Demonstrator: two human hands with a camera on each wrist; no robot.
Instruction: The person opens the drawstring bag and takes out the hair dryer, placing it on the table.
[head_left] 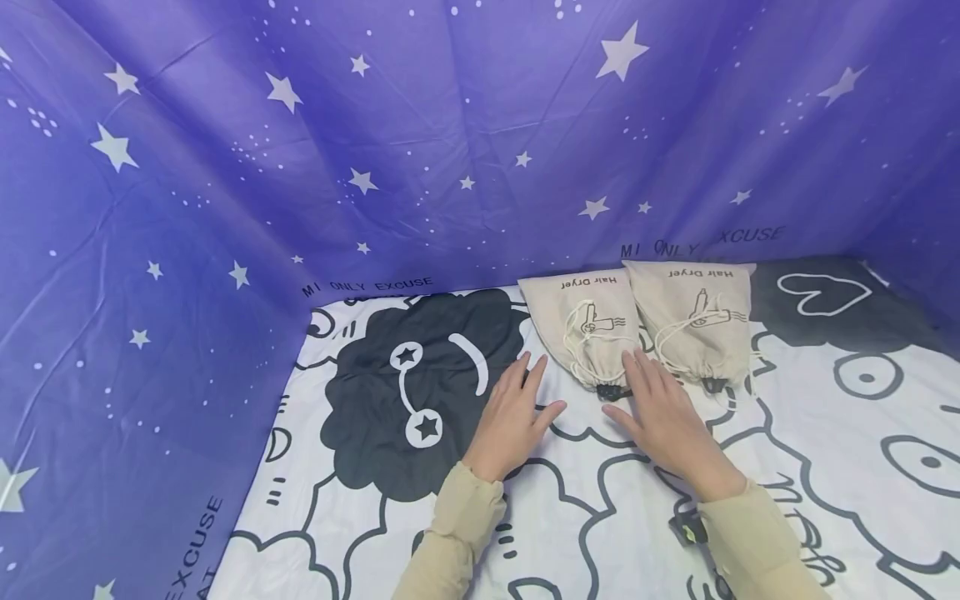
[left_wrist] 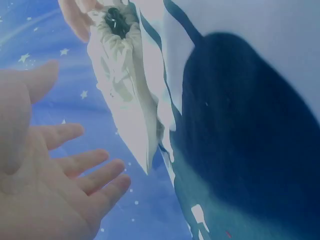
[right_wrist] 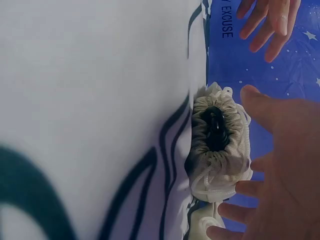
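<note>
Two beige drawstring bags printed "Hair Dryer" lie side by side at the back of the bedding, the left bag (head_left: 600, 321) and the right bag (head_left: 693, 321), their gathered mouths towards the person. Something black shows in the mouth of the left bag (right_wrist: 239, 150). My right hand (head_left: 671, 425) is spread, its fingertips at the near edge of that bag; whether they touch it, I cannot tell. To the left of the same bag, my left hand (head_left: 508, 421) hovers with fingers spread, holding nothing. In the left wrist view the left hand (left_wrist: 65, 170) is beside the bag (left_wrist: 127, 95).
White bedding (head_left: 585, 550) with black cartoon line drawings covers the surface. A purple star-printed curtain (head_left: 450, 125) rises behind and at the left. A small dark object (head_left: 688, 528) shows beside the right sleeve.
</note>
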